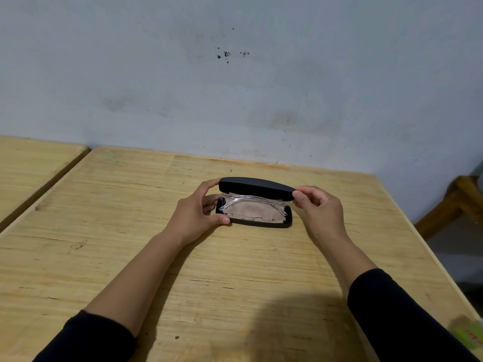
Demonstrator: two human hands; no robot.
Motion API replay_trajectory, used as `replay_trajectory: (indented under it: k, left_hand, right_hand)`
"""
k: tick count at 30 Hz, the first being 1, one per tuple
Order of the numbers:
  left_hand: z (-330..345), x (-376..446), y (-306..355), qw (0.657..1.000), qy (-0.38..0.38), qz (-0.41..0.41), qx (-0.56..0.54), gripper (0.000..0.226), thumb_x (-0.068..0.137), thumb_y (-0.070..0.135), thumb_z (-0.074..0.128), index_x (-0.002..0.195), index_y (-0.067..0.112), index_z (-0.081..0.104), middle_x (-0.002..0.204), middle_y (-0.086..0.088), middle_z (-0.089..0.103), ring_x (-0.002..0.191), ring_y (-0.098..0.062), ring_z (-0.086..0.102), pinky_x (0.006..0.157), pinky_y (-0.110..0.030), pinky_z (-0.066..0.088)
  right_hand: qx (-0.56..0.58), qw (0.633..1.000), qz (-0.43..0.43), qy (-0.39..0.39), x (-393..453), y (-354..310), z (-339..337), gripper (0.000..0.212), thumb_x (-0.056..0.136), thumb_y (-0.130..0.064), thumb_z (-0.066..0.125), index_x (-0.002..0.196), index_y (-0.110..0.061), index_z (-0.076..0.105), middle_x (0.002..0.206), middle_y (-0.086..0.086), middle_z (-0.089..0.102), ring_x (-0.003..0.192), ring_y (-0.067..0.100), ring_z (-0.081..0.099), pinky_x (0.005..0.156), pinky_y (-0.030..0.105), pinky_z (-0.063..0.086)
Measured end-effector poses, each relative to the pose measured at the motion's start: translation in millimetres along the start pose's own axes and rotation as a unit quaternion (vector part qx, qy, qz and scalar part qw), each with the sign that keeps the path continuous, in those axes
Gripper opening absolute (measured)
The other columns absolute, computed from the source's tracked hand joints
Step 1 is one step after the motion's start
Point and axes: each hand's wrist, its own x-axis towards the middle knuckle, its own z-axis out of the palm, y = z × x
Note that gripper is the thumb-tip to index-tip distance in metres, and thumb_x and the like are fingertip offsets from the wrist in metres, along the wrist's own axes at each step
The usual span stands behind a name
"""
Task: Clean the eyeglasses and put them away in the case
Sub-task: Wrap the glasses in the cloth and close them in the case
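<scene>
Starting at the far left we see the corner of a second table [31, 163], butted close beside the wooden table [130, 257] we work at, with a dark gap running between the 2. Our left sleeve [86, 338] is black and pushed up, leaving the forearm bare across the tabletop. Our left hand [197, 214] grips the left end of the case [261, 222]: the thumb is curled against the near rim of the base, and the fingers reach up to the left end of the lid [254, 188], touching its edge. The case is black and sits on the table toward the far side, well short of the blue-grey wall [235, 87]. Its lid stands partly raised over the base, hinged along the far side. Inside the base lie the glasses [248, 201], clear-framed and folded, resting on a beige cloth [254, 214] that lines the bottom; 1 clear arm curves across the top of the cloth. Our right hand [317, 205] pinches the right end of the lid, thumb on its near edge and fingers curled behind it. The right sleeve [392, 317] is black too. At the far right, past the table's edge, stands a wooden bench [449, 205], and something green and blurred [470, 333] shows at the lower right corner
</scene>
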Motion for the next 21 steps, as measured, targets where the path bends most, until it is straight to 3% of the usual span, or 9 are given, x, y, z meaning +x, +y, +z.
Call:
replay_trajectory:
  k: [2,6,11,21]
  left_hand:
    - [0,0,0,1.000,-0.001,-0.003,-0.004,0.089,0.063,0.014,0.084,0.133,0.040,0.036,0.129,-0.007,0.058,0.114,-0.010,0.054,0.092,-0.012,0.036]
    - [1,0,-1,1.000,-0.004,-0.004,-0.001,0.089,0.060,0.013,0.085,0.132,0.036,0.037,0.128,-0.007,0.059,0.114,-0.010,0.054,0.092,-0.012,0.036]
    - [0,1,-1,1.000,0.005,-0.011,0.004,0.085,0.060,0.016,0.085,0.129,0.035,0.039,0.128,-0.007,0.059,0.118,-0.017,0.055,0.093,-0.016,0.038]
    - [3,-1,0,1.000,0.016,-0.009,-0.002,0.081,0.061,0.014,0.085,0.127,0.032,0.042,0.127,-0.008,0.060,0.117,-0.018,0.056,0.094,-0.017,0.038]
  right_hand:
    - [-0.007,1.000,-0.004,0.000,-1,0,0,0.008,0.083,-0.019,0.068,0.089,-0.022,0.072,0.085,-0.003,0.072,0.082,0.013,0.067,0.076,0.024,0.053]
    - [-0.026,0.999,-0.018,0.001,-5,-2,-1,0.009,0.084,-0.019,0.067,0.091,-0.022,0.071,0.085,-0.009,0.070,0.081,0.008,0.064,0.068,0.011,0.049]
    - [-0.055,0.998,-0.034,0.000,-9,-2,-3,0.011,0.083,-0.020,0.067,0.093,-0.023,0.072,0.087,-0.013,0.070,0.084,0.004,0.063,0.069,0.006,0.046]
    - [-0.062,0.998,-0.034,0.001,-13,-1,-6,0.014,0.082,-0.019,0.068,0.096,-0.021,0.073,0.088,-0.015,0.069,0.086,-0.001,0.062,0.069,0.003,0.045]
